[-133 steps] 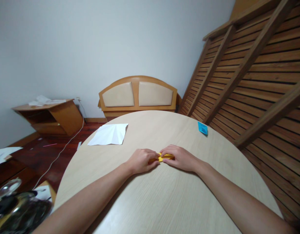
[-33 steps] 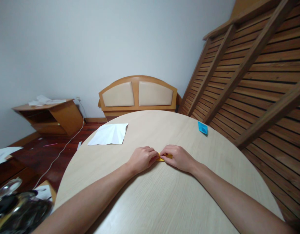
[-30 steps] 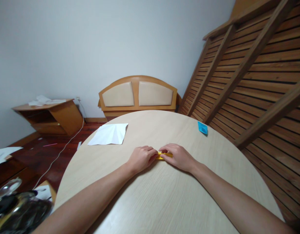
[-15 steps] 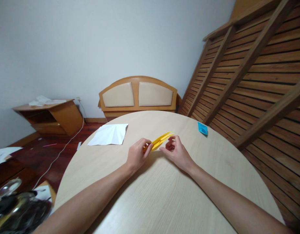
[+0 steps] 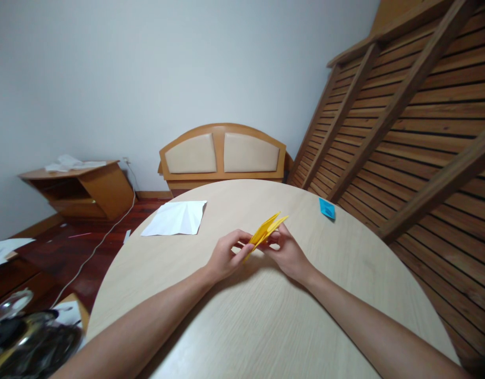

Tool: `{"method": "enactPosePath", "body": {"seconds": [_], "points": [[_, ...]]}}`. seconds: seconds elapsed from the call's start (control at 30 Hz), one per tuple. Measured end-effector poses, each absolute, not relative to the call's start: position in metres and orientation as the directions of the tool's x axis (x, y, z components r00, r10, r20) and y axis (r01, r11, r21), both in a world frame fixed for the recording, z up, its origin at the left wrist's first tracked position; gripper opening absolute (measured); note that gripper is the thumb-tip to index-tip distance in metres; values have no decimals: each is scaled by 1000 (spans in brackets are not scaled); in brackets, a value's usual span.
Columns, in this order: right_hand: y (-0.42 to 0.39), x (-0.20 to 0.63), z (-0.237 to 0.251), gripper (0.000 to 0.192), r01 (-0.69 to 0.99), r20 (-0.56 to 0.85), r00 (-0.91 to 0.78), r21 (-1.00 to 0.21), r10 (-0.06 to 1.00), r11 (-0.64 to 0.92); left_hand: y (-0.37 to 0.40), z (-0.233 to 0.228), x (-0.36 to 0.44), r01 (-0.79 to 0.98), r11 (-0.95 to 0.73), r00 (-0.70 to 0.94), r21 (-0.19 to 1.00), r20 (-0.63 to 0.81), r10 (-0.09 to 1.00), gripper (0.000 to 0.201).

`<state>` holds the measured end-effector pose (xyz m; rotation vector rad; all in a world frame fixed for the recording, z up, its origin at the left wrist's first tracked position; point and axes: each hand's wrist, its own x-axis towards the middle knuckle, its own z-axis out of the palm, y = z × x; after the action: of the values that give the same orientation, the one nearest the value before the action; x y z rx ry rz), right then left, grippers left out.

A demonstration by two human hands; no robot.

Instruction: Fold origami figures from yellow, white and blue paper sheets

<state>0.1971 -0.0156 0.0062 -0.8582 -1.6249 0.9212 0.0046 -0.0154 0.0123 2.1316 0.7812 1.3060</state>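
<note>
Both hands pinch yellow folded paper [image 5: 266, 230] above table [image 5: 266, 326]: left hand [image 5: 225, 256], right hand [image 5: 286, 251]; bare tabletop all round.

Bare table [image 5: 266, 326] all around; only white sheet [image 5: 175, 218] far left, blue paper [image 5: 327, 208] far right.

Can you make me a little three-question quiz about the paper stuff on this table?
1. True or false: the folded yellow paper lies flat on the round table.
2. Which hands touch it? A) left hand only B) right hand only C) both
3. Fill in: the white sheet lies on the table's far ____ side, the small blue paper on the other.

Key: 1 false, it is lifted and tilted; 2 C; 3 left.
</note>
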Motion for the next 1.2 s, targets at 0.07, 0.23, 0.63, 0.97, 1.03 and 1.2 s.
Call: {"method": "enactPosePath", "body": {"seconds": [0.07, 0.23, 0.63, 0.97, 1.03, 1.2], "points": [[-14, 197, 6, 38, 89, 430, -183, -889, 884, 450, -15, 13, 5, 194, -665, 364, 721, 577, 731, 25], [-15, 197, 8, 19, 176, 426, -256, -862, 868, 475, -14, 12, 5, 180, -593, 313, 785, 526, 791, 31], [-20, 198, 13, 14, 184, 431, -301, -849, 850, 496, -11, 7, 7, 168, -565, 276, 808, 511, 814, 31], [-24, 198, 19, 18, 163, 480, -338, -817, 809, 553, -10, 4, 9, 146, -560, 265, 816, 513, 816, 35], [-26, 198, 21, 20, 170, 483, -347, -811, 804, 561, -10, 5, 9, 140, -558, 262, 818, 513, 818, 34], [-27, 198, 25, 23, 186, 515, -334, -785, 789, 591, -11, 6, 10, 124, -559, 262, 820, 516, 816, 30]]}}
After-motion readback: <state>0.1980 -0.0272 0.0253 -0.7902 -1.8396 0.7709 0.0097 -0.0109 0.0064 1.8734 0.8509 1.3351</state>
